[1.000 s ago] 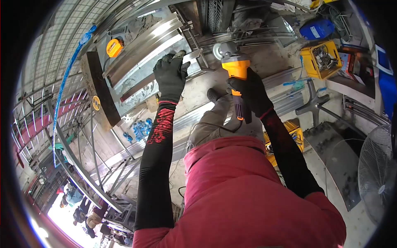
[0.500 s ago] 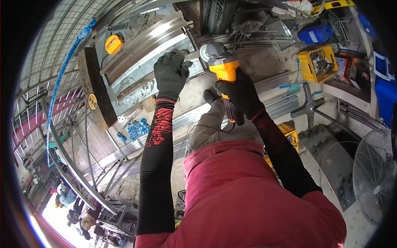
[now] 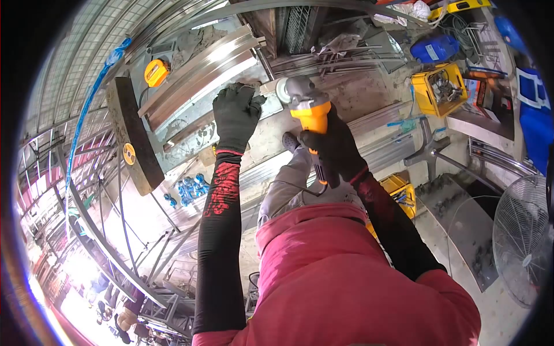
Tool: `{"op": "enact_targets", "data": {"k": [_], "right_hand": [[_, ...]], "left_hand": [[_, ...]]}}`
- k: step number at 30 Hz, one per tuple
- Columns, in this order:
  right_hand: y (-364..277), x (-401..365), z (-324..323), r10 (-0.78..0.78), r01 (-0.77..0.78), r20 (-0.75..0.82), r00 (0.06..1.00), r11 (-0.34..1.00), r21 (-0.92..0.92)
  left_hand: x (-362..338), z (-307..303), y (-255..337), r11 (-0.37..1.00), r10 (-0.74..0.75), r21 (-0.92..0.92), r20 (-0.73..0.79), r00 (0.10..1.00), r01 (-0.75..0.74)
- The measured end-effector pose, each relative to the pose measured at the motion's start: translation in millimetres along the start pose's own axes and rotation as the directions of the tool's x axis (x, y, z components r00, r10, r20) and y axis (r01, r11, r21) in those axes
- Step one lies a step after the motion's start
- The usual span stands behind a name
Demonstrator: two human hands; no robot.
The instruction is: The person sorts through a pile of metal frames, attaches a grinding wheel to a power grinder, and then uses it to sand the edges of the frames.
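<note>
My right hand (image 3: 332,141), in a dark glove, is wrapped round the body of a yellow and grey angle grinder (image 3: 310,109). The grinder's pale disc (image 3: 283,91) touches or nearly touches the end of a flat metal bar (image 3: 269,88). My left hand (image 3: 235,115), gloved too, is closed over that bar just left of the disc; its fingertips are partly hidden. Long metal profiles (image 3: 202,72) lie beyond my left hand on a metal plate (image 3: 173,124). A yellow tape measure (image 3: 156,72) rests at their far left.
A thick dark beam (image 3: 134,135) stands at the left, near blue wrapped pieces (image 3: 192,188). On the right are a yellow crate (image 3: 440,91), a blue container (image 3: 435,49), a metal stand (image 3: 427,151) and a large fan (image 3: 522,230). People (image 3: 124,320) are at the lower left.
The view has shifted slightly. Both hands stay near the bar, and the grinder sits a little lower in the picture, its disc still beside the bar's end.
</note>
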State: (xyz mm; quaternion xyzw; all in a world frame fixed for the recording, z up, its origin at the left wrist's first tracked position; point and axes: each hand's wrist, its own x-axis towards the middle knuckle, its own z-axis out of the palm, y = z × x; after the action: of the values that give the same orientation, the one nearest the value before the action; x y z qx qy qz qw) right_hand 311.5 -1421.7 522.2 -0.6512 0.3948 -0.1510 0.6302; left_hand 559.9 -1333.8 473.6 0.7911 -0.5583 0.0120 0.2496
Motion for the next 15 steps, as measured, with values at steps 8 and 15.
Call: {"op": "enact_targets", "data": {"k": [8,15], "right_hand": [[-4.2,5.1,1.0,0.003,-0.003,0.028,1.0,1.0,0.003],[13.4,-13.8,2.1,-0.004,-0.024,0.156,0.988,0.984,0.178]], "left_hand": [[2.2,-1.7,-0.6,0.999,-0.024,-0.029,0.008,1.0,0.025],[14.5,-9.2,-11.0,0.997,0.019,-0.079,0.072,0.997,-0.013]]}}
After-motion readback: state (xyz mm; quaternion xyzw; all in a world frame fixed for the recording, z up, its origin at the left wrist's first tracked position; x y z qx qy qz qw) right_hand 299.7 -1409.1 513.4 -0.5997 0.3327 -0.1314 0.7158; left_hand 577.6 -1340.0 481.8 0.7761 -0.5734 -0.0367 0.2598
